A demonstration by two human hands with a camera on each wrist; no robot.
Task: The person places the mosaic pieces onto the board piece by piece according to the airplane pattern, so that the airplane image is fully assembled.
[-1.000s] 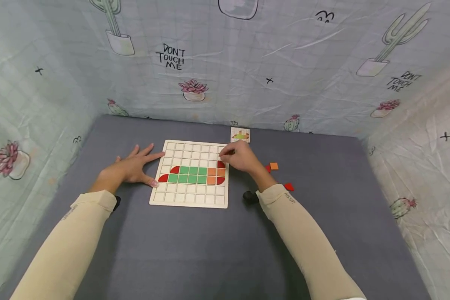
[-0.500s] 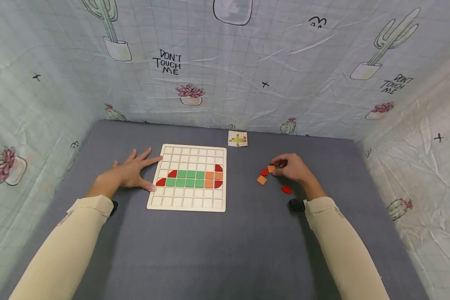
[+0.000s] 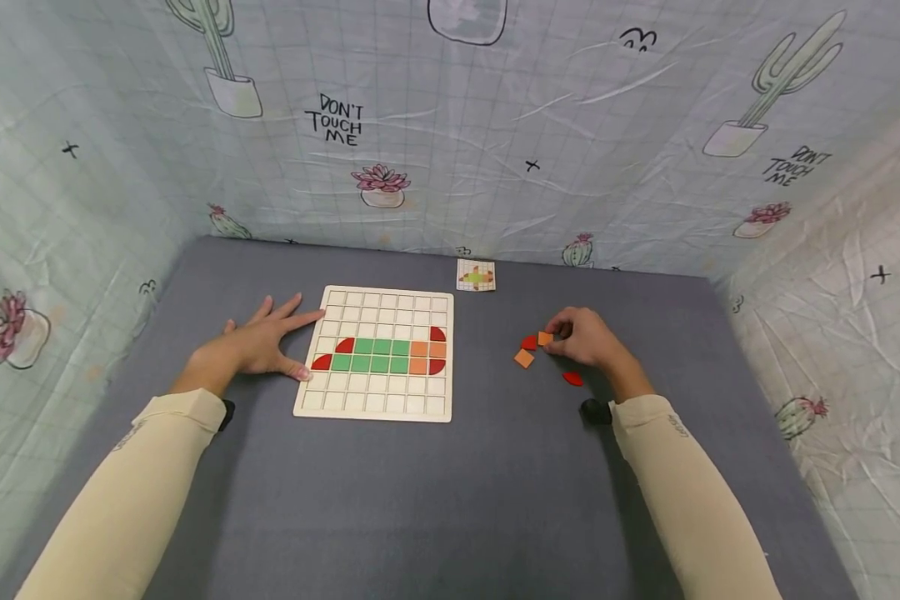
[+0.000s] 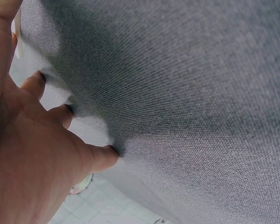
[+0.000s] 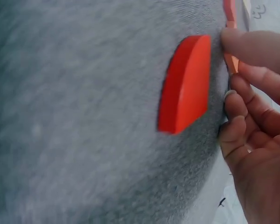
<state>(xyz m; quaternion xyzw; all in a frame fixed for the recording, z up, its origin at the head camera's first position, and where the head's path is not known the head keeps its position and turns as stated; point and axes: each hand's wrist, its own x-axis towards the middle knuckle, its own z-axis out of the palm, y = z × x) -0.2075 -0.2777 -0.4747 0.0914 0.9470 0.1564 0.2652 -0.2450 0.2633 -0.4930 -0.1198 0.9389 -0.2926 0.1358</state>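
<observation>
My left hand (image 3: 258,343) lies with fingers spread at the left edge of a pale wooden grid board (image 3: 375,404); its thumb and index fingertip touch the rim. Green squares (image 3: 380,364), orange squares (image 3: 417,365) and red quarter-circles (image 3: 437,334) fill some of the board's cells. To the right of the board, my right hand (image 3: 587,337) pinches an orange square tile (image 3: 544,338) between thumb and index finger, down at the tabletop. The right wrist view shows this tile (image 5: 232,63) edge-on, partly covered by the fingers, with a loose red quarter-circle (image 5: 189,86) nearer the camera.
Beside the pinched tile lie a red piece (image 3: 528,342) and another orange square (image 3: 524,358). A small pattern card (image 3: 476,275) sits behind the board's right corner. Cactus-printed cloth (image 3: 450,167) walls in the grey table (image 3: 390,500).
My right hand has left the board's right edge and moved right to the loose pieces, where it now pinches an orange square tile. My left hand stays at the board.
</observation>
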